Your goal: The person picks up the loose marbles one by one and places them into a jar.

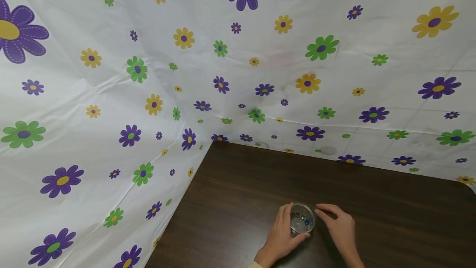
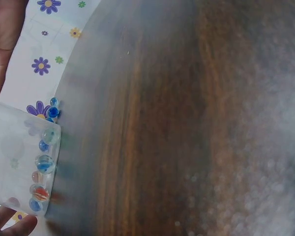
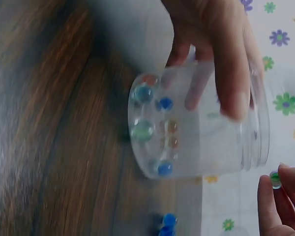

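Note:
On the dark table stands a clear round jar [image 3: 211,152], its mouth uncovered. My left hand [image 1: 281,233] grips it around the side, thumb near me and fingers at the far side. Glass marbles [image 3: 142,130] lie at the bottom of the jar, some blue, some clear with coloured swirls, some reddish brown. To the right of the jar, my right hand [image 1: 340,226] pinches a small clear marble with a green swirl [image 3: 276,180] between thumb and fingertip, close to the rim. A few blue marbles [image 3: 168,223] sit outside the jar, right beside it.
The brown wooden table [image 1: 230,185] reaches back to a white sheet with purple, green and yellow flowers [image 1: 238,61]. That sheet hangs along the table's left and far edges. A rounded table corner [image 1: 462,185] shows at the far right.

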Action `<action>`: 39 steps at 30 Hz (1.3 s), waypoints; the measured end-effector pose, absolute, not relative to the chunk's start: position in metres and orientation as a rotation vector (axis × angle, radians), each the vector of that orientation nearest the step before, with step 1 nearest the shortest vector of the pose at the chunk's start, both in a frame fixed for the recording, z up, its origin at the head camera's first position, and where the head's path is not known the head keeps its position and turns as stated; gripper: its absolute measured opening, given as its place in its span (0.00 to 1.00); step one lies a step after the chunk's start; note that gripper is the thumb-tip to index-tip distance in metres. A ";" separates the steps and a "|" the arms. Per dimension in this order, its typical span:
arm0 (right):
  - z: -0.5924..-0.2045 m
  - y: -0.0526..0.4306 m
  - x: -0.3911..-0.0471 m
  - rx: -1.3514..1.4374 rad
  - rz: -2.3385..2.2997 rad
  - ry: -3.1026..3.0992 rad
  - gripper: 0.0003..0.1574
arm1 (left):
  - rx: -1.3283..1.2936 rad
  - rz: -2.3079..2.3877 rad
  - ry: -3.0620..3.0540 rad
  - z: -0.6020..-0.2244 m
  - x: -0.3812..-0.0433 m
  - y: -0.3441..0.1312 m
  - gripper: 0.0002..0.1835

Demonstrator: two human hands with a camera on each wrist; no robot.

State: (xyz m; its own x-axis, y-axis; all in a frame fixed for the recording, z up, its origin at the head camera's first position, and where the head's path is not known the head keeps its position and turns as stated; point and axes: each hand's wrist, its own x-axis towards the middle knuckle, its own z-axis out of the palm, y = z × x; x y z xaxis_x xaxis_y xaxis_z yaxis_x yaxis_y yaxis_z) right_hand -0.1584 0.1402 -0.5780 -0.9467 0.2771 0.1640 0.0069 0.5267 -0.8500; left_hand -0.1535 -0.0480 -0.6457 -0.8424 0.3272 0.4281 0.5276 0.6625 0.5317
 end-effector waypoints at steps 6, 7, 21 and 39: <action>-0.574 0.126 -0.157 -0.204 1.429 -2.474 0.08 | -0.686 -0.986 -2.587 -0.646 -0.154 -0.048 0.47; -0.573 0.125 -0.157 -0.199 1.450 -2.469 0.09 | -0.689 -0.988 -2.583 -0.646 -0.154 -0.048 0.47; -0.575 0.116 -0.152 -0.066 1.545 -2.433 0.10 | -0.708 -0.992 -2.571 -0.648 -0.153 -0.049 0.48; -0.572 0.113 -0.153 -0.099 1.559 -2.439 0.09 | -0.700 -0.998 -2.563 -0.646 -0.155 -0.048 0.47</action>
